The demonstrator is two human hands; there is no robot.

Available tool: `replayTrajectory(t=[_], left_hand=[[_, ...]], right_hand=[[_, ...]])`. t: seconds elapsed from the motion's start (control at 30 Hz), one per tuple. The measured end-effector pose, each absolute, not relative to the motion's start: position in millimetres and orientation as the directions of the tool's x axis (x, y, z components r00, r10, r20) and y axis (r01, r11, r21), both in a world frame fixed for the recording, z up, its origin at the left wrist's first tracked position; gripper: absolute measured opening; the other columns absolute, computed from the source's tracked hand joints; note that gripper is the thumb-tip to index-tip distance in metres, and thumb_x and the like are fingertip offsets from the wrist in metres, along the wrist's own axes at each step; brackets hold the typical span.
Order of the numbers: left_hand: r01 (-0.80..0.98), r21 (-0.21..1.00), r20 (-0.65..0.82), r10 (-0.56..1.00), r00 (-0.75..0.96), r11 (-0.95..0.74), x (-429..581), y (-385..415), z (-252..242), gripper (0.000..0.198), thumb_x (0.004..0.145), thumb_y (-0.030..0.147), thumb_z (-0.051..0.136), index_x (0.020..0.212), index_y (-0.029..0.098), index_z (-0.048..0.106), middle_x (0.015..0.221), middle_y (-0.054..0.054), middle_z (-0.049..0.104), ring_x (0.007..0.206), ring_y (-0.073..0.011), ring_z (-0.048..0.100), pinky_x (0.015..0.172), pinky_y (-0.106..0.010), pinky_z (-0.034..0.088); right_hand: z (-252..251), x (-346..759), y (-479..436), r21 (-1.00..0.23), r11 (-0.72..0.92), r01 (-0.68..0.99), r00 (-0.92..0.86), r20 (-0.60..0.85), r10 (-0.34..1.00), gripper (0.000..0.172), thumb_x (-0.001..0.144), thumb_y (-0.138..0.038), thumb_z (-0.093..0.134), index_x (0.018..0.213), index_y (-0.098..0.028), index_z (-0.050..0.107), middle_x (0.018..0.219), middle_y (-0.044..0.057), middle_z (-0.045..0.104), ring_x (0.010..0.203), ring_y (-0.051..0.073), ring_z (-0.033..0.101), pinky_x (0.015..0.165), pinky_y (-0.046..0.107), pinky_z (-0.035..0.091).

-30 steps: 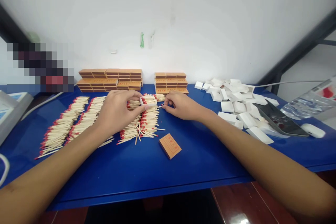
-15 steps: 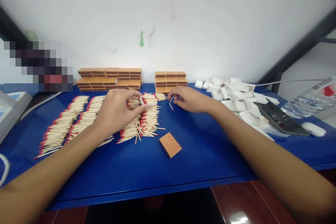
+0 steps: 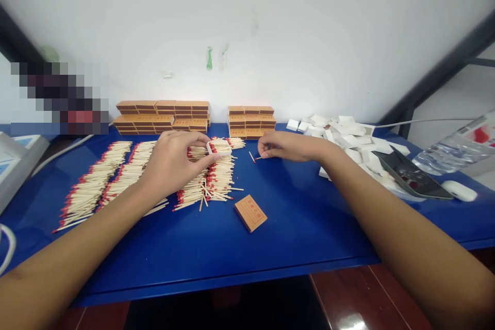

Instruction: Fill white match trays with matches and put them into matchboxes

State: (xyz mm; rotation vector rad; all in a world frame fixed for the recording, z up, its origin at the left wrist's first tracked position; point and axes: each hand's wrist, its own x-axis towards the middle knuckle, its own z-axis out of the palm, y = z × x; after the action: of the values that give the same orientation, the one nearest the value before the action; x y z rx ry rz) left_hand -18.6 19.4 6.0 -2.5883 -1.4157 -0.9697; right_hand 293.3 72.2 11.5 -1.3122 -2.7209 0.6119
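Observation:
Between the thumb and fingers of my left hand [image 3: 176,159] is a small white matchbox tray [image 3: 219,149] with matches in it, held above the rows of red-tipped matches [image 3: 220,178]. My right hand [image 3: 284,146] is pinched on a single match [image 3: 258,158] at the blue table surface. Beside it lies another loose match [image 3: 252,157]. An orange-brown matchbox cover [image 3: 251,213] rests flat on the table, nearer to me than both hands.
Matchboxes are stacked along the wall at left [image 3: 162,117] and centre [image 3: 251,121]. White trays [image 3: 348,139] lie heaped at right, near a dark tablet [image 3: 408,172], a white mouse [image 3: 459,191] and a plastic bottle [image 3: 456,142]. More match rows [image 3: 95,180] lie at left.
My right hand has moved slightly right and down, and its fingers have closed on a match. My left hand holds the white tray in the same place.

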Motion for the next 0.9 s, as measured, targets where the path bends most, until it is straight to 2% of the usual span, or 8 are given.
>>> replayTrajectory(t=[0.2, 0.33, 0.4, 0.5, 0.67, 0.73, 0.83, 0.9], left_hand=[[0.77, 0.251, 0.533, 0.748, 0.395, -0.586, -19.4, 20.1, 4.6, 0.038, 0.089, 0.06, 0.072, 0.097, 0.023, 0.073, 0.105, -0.005, 0.08, 0.1, -0.0277, 0.073, 0.095, -0.041, 0.049], [0.775, 0.253, 0.526, 0.755, 0.392, -0.579, -18.2, 19.0, 5.3, 0.04, 0.088, 0.062, 0.072, 0.1, 0.023, 0.073, 0.105, -0.004, 0.08, 0.099, -0.0273, 0.073, 0.096, -0.041, 0.049], [0.778, 0.255, 0.523, 0.758, 0.389, -0.575, -17.8, 18.4, 5.7, 0.041, 0.088, 0.063, 0.072, 0.101, 0.023, 0.073, 0.104, -0.004, 0.08, 0.099, -0.0272, 0.073, 0.096, -0.041, 0.05], [0.779, 0.253, 0.524, 0.758, 0.387, -0.573, -17.8, 18.4, 5.9, 0.041, 0.088, 0.063, 0.071, 0.101, 0.024, 0.074, 0.103, -0.005, 0.08, 0.098, -0.0277, 0.073, 0.097, -0.042, 0.05], [0.782, 0.251, 0.518, 0.761, 0.39, -0.571, -18.8, 19.6, 5.2, 0.039, 0.088, 0.062, 0.071, 0.101, 0.025, 0.074, 0.104, -0.005, 0.08, 0.099, -0.0284, 0.073, 0.097, -0.042, 0.051], [0.783, 0.25, 0.518, 0.762, 0.388, -0.569, -19.0, 19.8, 4.8, 0.04, 0.088, 0.063, 0.071, 0.101, 0.025, 0.075, 0.105, -0.005, 0.08, 0.1, -0.0286, 0.073, 0.097, -0.042, 0.051], [0.78, 0.253, 0.515, 0.762, 0.392, -0.572, -19.1, 19.8, 4.2, 0.041, 0.088, 0.063, 0.07, 0.102, 0.025, 0.075, 0.104, -0.006, 0.08, 0.1, -0.0287, 0.073, 0.098, -0.042, 0.05], [0.775, 0.259, 0.516, 0.761, 0.394, -0.577, -19.2, 19.7, 3.8, 0.04, 0.089, 0.062, 0.07, 0.105, 0.025, 0.074, 0.105, -0.006, 0.08, 0.101, -0.0287, 0.073, 0.099, -0.042, 0.05]], right_hand=[[5.1, 287.1, 72.9, -0.395, 0.628, 0.67, -0.692, -0.026, 0.721, 0.007, 0.094, -0.026, 0.064, 0.094, -0.021, 0.069, 0.104, 0.008, 0.067, 0.09, 0.021, 0.058, 0.078, 0.032, 0.043], [1.6, 282.9, 72.7, -0.416, 0.641, 0.645, -0.693, 0.034, 0.72, 0.023, 0.094, -0.032, 0.067, 0.115, -0.022, 0.069, 0.109, 0.009, 0.067, 0.095, 0.023, 0.059, 0.081, 0.034, 0.045], [1.5, 281.3, 72.1, -0.414, 0.656, 0.631, -0.706, 0.046, 0.707, 0.024, 0.095, -0.034, 0.066, 0.116, -0.022, 0.068, 0.11, 0.009, 0.067, 0.095, 0.023, 0.058, 0.083, 0.035, 0.045], [1.4, 279.2, 71.1, -0.4, 0.665, 0.631, -0.709, 0.052, 0.703, 0.021, 0.096, -0.032, 0.065, 0.113, -0.02, 0.068, 0.108, 0.009, 0.067, 0.093, 0.022, 0.058, 0.081, 0.034, 0.046], [0.0, 275.8, 68.7, -0.403, 0.695, 0.595, -0.728, 0.094, 0.679, 0.026, 0.097, -0.025, 0.063, 0.122, -0.022, 0.065, 0.113, 0.009, 0.066, 0.097, 0.022, 0.059, 0.086, 0.035, 0.046], [-0.9, 275.5, 68.8, -0.397, 0.691, 0.604, -0.724, 0.088, 0.684, 0.021, 0.098, -0.024, 0.061, 0.118, -0.022, 0.066, 0.111, 0.009, 0.065, 0.097, 0.021, 0.058, 0.086, 0.034, 0.046], [-2.7, 276.4, 71.2, -0.381, 0.648, 0.659, -0.682, 0.06, 0.729, 0.013, 0.096, -0.029, 0.065, 0.104, -0.02, 0.068, 0.099, 0.007, 0.064, 0.087, 0.02, 0.056, 0.076, 0.03, 0.043], [-4.0, 277.0, 73.2, -0.385, 0.618, 0.686, -0.656, 0.042, 0.754, 0.016, 0.095, -0.035, 0.067, 0.096, -0.019, 0.066, 0.091, 0.005, 0.063, 0.08, 0.018, 0.054, 0.069, 0.028, 0.039]])
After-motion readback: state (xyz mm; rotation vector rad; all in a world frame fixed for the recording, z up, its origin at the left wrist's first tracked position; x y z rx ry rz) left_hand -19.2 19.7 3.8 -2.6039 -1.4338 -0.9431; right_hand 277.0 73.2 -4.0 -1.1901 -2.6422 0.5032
